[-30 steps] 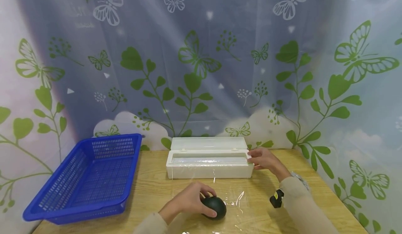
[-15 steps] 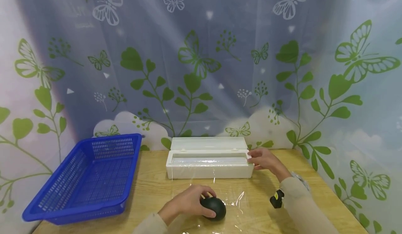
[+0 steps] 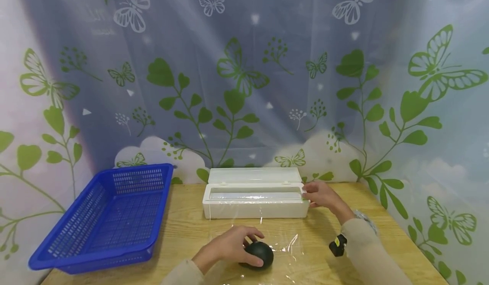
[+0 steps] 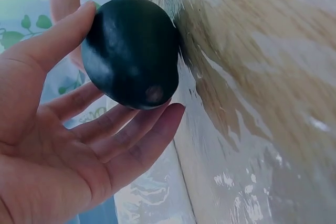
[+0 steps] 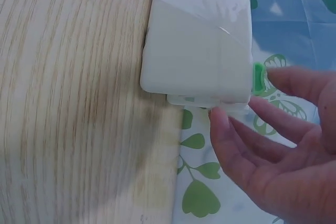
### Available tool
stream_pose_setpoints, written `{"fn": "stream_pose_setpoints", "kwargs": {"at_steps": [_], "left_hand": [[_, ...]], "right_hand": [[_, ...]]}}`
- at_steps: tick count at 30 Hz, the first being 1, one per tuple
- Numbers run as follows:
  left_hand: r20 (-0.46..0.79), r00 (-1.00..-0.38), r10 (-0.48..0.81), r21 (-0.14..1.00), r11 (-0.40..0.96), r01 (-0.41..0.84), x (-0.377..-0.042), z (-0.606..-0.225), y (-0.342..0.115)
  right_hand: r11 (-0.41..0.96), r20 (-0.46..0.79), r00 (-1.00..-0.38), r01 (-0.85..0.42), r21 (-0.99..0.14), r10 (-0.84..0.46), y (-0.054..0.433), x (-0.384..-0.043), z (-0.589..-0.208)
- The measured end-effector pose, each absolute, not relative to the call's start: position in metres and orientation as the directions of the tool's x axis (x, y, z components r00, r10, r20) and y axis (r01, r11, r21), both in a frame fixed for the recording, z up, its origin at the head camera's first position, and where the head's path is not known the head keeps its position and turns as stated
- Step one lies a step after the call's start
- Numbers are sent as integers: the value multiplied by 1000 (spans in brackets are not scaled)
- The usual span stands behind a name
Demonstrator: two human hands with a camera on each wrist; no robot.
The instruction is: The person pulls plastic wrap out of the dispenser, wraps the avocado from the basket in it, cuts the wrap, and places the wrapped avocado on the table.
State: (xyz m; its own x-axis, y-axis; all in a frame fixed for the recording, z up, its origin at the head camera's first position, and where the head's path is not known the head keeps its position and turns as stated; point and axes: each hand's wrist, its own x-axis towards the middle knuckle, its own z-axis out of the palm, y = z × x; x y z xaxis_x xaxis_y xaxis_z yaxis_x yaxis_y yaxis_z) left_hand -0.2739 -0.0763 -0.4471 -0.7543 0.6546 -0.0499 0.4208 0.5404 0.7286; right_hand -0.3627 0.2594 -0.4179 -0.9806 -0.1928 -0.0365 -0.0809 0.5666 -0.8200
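A dark green, glossy, rounded fruit or vegetable [image 3: 261, 253] is near the front of the table, on clear film. My left hand [image 3: 231, 244] grips it from the left; its thumb and curled fingers lie round it in the left wrist view, and a pale round spot shows on its end. Farther back, the white cling film box [image 3: 255, 210] stands with its lid up and a roll inside. My right hand [image 3: 322, 196] holds the box's right end. One finger reaches the green slider [image 5: 258, 78] at the top edge, and another fingertip touches the end.
A blue plastic basket [image 3: 158, 217] stands on the left of the wooden table. Clear film [image 3: 292, 244] stretches from the box toward the front edge, wrinkled and shiny. A printed curtain [image 3: 244, 128] hangs behind.
My left hand and the dark green thing have shifted very slightly left and down. The right hand and the box look the same.
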Motion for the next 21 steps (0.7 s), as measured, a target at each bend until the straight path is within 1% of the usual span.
{"fn": "stream_pose_setpoints", "kwargs": {"at_steps": [4, 7, 9, 12, 15, 18, 21], "left_hand": [[-38, -739, 673, 733, 522, 437, -275, -447, -76], [-22, -720, 694, 733, 501, 461, -276, -447, -75], [-7, -702, 712, 731, 483, 482, -276, -447, -75], [19, -677, 736, 719, 460, 521, -277, -446, -74], [36, -667, 744, 694, 462, 552, -278, -446, -72], [41, -671, 740, 675, 475, 565, -277, -446, -72], [31, -679, 733, 683, 480, 550, -277, -446, -72]], "right_hand": [[656, 23, -992, -101, -748, -127, 257, -360, -414], [722, 109, -990, -136, -678, -85, 255, -357, -409], [747, 169, -982, -175, -641, -85, 254, -357, -406], [745, 223, -970, -219, -630, -97, 251, -355, -401], [734, 245, -963, -247, -632, -113, 248, -352, -396], [729, 246, -962, -250, -637, -115, 245, -348, -392], [727, 240, -964, -244, -642, -111, 243, -344, -389]]}}
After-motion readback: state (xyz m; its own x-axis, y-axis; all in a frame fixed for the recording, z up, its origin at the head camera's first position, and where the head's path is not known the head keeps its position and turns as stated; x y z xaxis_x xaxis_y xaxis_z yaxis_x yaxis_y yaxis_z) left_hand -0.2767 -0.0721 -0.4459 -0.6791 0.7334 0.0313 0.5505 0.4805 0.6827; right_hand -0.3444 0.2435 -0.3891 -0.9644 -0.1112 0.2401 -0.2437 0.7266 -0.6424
